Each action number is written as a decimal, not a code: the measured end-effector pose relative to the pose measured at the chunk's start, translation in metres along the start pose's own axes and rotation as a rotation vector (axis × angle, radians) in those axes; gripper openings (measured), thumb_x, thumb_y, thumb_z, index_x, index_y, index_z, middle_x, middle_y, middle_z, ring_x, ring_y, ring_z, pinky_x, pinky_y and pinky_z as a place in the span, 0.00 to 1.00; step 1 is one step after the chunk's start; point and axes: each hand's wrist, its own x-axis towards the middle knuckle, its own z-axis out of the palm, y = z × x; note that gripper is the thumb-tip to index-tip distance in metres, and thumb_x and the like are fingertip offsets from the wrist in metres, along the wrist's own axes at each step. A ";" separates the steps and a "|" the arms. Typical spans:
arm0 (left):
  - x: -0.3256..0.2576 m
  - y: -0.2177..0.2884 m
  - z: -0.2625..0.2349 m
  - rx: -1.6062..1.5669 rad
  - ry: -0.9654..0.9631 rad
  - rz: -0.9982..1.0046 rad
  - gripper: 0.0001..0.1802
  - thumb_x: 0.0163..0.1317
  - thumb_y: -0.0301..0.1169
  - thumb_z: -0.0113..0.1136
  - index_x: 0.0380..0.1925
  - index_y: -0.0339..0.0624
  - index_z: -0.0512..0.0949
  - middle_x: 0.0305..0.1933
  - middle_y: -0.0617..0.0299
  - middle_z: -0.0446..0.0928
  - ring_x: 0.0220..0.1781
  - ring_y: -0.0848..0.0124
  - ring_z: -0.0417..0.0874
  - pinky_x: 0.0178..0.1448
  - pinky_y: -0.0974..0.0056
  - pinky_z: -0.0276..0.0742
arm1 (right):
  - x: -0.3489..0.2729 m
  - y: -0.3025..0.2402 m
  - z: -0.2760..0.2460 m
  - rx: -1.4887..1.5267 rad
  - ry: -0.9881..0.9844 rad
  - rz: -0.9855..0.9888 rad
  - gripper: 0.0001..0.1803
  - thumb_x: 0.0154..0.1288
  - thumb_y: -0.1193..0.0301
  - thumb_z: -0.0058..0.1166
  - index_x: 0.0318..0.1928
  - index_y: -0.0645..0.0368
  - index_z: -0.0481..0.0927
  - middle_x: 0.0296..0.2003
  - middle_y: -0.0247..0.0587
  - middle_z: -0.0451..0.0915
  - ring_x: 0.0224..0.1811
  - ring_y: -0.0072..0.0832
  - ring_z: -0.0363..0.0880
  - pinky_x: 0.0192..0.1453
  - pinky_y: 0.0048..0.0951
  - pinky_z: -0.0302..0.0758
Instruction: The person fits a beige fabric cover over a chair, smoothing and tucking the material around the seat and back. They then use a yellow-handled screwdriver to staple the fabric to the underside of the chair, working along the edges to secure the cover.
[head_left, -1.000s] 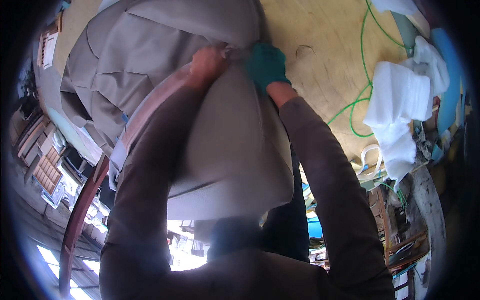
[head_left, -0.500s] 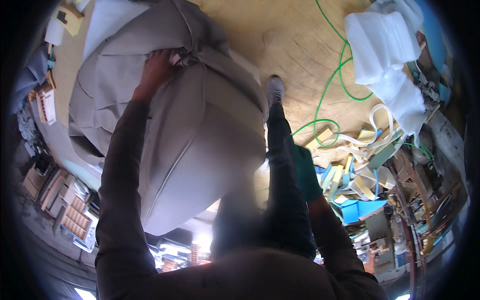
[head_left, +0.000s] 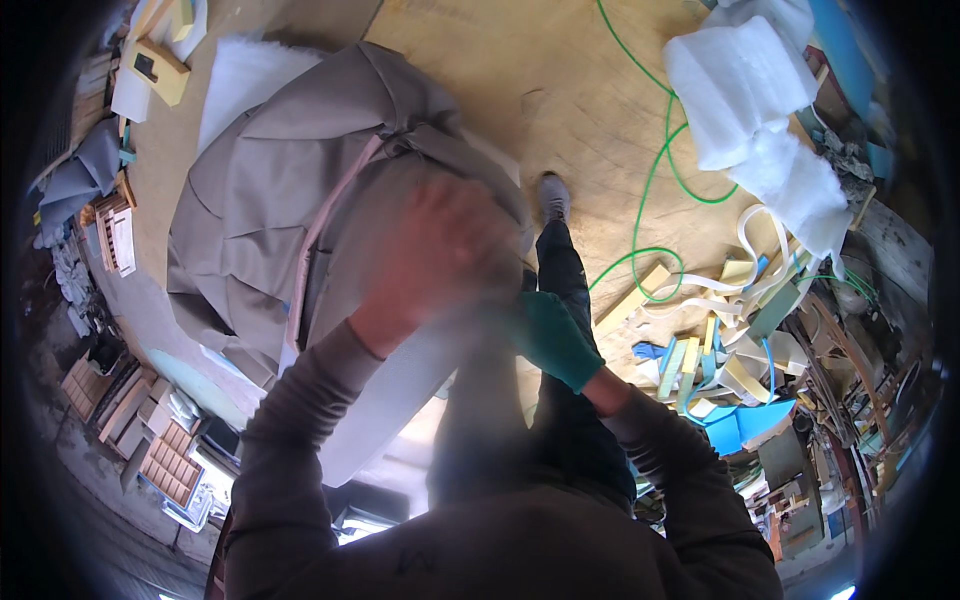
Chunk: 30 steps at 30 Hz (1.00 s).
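A large grey leather-like cover (head_left: 260, 190) lies in folds in front of me, bunched at its far end. Along it runs a pale pinkish strip (head_left: 325, 210), beside a dark gap at a seam. My bare left hand (head_left: 440, 250) is over the cover, right of that strip, its fingers smeared by motion. My right hand (head_left: 560, 345), in a green glove, is at the cover's right edge, close to the left hand. Its fingertips are blurred and partly hidden, so its grip does not show.
White batting (head_left: 740, 90) lies at the far right. Yellow and blue foam offcuts (head_left: 740, 370) are heaped on the right. A green hose (head_left: 640, 215) loops across the tan floor (head_left: 480, 60). Wooden trays (head_left: 168, 462) stand at the lower left.
My left hand has left the bunched folds and come nearer and right. My gloved right hand has moved up and left to the cover's edge. The pinkish strip now shows at length.
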 end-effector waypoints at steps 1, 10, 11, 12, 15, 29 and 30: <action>0.003 0.003 0.007 -0.049 -0.058 0.089 0.10 0.67 0.36 0.73 0.44 0.48 0.85 0.45 0.61 0.83 0.55 0.55 0.82 0.60 0.47 0.78 | 0.003 0.000 -0.003 0.119 -0.058 0.053 0.06 0.69 0.71 0.65 0.45 0.51 0.88 0.33 0.38 0.83 0.34 0.41 0.83 0.38 0.44 0.78; 0.050 -0.005 0.069 -0.437 -1.055 0.199 0.11 0.76 0.43 0.63 0.48 0.54 0.90 0.47 0.58 0.87 0.49 0.53 0.87 0.59 0.48 0.81 | 0.011 -0.017 -0.011 0.688 0.021 0.337 0.13 0.82 0.60 0.66 0.54 0.55 0.92 0.38 0.37 0.91 0.34 0.27 0.89 0.42 0.32 0.86; 0.054 -0.008 0.075 -0.504 -1.060 0.164 0.18 0.78 0.49 0.60 0.46 0.48 0.89 0.47 0.54 0.87 0.49 0.50 0.87 0.58 0.47 0.80 | 0.011 -0.020 -0.006 0.821 0.076 0.399 0.14 0.81 0.60 0.67 0.54 0.56 0.92 0.37 0.37 0.92 0.34 0.27 0.90 0.42 0.32 0.86; 0.059 -0.011 0.081 -0.575 -1.071 0.131 0.26 0.80 0.55 0.58 0.45 0.42 0.89 0.47 0.50 0.88 0.50 0.47 0.87 0.56 0.45 0.80 | 0.009 -0.021 -0.004 0.875 0.078 0.483 0.15 0.81 0.60 0.67 0.54 0.57 0.93 0.37 0.38 0.92 0.34 0.27 0.90 0.41 0.32 0.87; 0.066 -0.018 0.089 -0.603 -1.120 0.230 0.19 0.80 0.47 0.60 0.48 0.45 0.89 0.46 0.50 0.86 0.49 0.49 0.87 0.55 0.47 0.80 | 0.009 -0.022 0.004 0.728 0.068 0.405 0.14 0.80 0.58 0.68 0.52 0.55 0.94 0.36 0.39 0.92 0.33 0.29 0.90 0.40 0.34 0.86; 0.065 -0.066 0.055 -0.472 -0.930 -0.274 0.14 0.83 0.37 0.60 0.44 0.36 0.84 0.43 0.54 0.85 0.48 0.59 0.88 0.58 0.58 0.81 | -0.022 0.004 0.017 0.366 0.354 -0.036 0.10 0.77 0.65 0.67 0.50 0.57 0.91 0.44 0.42 0.91 0.41 0.36 0.92 0.45 0.38 0.86; 0.065 -0.070 0.060 -0.428 -0.933 -0.223 0.14 0.82 0.36 0.62 0.44 0.35 0.84 0.44 0.54 0.86 0.49 0.58 0.88 0.59 0.58 0.81 | -0.028 0.015 0.018 0.354 0.350 0.074 0.13 0.76 0.62 0.68 0.52 0.57 0.91 0.46 0.44 0.91 0.43 0.38 0.92 0.47 0.39 0.86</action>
